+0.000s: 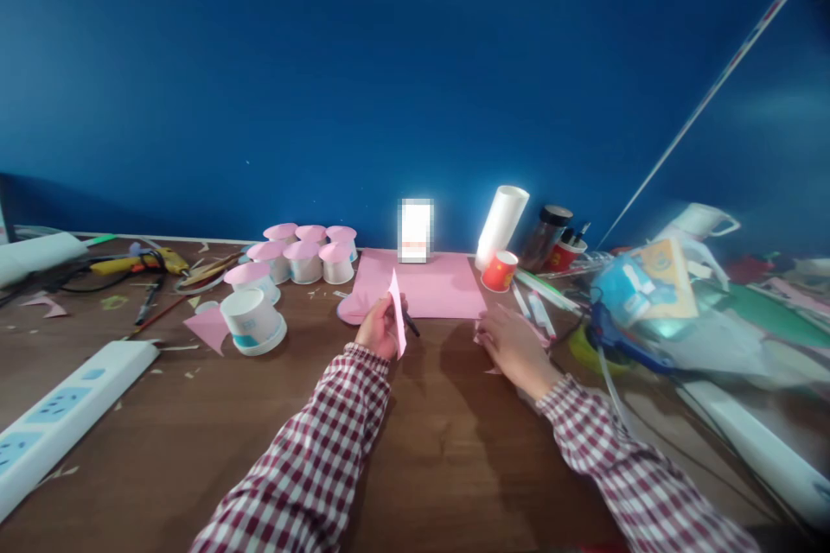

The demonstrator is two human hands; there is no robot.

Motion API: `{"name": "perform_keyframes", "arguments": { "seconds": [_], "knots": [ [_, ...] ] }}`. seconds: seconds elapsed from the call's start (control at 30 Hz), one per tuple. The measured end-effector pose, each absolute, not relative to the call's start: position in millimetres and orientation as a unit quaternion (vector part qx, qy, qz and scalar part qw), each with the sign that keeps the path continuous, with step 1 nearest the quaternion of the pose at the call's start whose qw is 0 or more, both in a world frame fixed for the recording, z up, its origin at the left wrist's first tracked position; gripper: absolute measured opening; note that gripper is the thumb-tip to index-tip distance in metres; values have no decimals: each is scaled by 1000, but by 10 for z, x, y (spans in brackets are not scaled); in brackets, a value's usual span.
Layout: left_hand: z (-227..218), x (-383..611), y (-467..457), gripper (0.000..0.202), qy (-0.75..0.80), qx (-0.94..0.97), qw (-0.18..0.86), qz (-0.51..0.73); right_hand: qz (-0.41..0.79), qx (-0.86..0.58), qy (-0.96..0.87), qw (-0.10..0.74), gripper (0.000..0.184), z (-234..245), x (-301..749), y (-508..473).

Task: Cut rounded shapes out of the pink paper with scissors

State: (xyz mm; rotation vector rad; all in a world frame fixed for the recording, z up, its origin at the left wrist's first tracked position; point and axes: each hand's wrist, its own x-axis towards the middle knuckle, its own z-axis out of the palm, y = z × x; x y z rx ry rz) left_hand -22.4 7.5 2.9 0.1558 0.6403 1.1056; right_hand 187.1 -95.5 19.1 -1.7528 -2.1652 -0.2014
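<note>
My left hand (377, 330) is closed on a piece of pink paper (398, 315), held upright and seen nearly edge-on. A black pen (411, 325) shows just behind the paper; whether the hand grips it too I cannot tell. My right hand (515, 352) is low over the table, palm down, fingers stretched out beside pink paper scraps (494, 371). Beyond both hands lies a large pink sheet (441, 287). To the left stand several white paper cups with pink paper discs on top (303, 251). Nearer, an upside-down white cup (250, 317) stands beside a pink offcut (208, 327).
A white power strip (61, 415) lies at left, with a yellow glue gun (146, 262) behind it. Right of the sheet stand a white cup stack (504, 220), a red cup (499, 270) and a dark jar (548, 235). Blue-handled scissors (632, 346) and a plastic bag (648, 285) crowd the right.
</note>
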Motion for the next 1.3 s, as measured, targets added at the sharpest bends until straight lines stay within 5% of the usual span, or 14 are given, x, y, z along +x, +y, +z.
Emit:
{"name": "perform_keyframes", "arguments": {
  "seconds": [0.17,0.33,0.47,0.57,0.73,0.83,1.03,1.3],
  "knots": [
    [8,-197,46,11,306,97,799,508,98,-625,-684,363,21,259,1578,-904],
    [-54,-194,35,11,262,134,805,515,245,-556,-706,366,27,171,1088,-733],
    [-79,-195,56,9,268,124,801,520,98,-604,-730,306,41,117,1257,-772],
    [-89,-185,74,8,290,110,795,522,-22,-675,-704,220,71,39,1646,-891],
    [-128,-175,105,5,302,107,794,516,-91,-741,-654,122,95,-229,2104,-1006],
    [-146,-170,104,4,306,108,791,518,-91,-737,-660,110,82,-305,2144,-991],
    [-162,-119,45,6,293,167,781,526,-89,-697,-698,137,29,-233,2110,-910],
    [-164,-143,43,12,305,163,786,513,-20,-724,-674,144,19,-189,2033,-1113]
  ]
}}
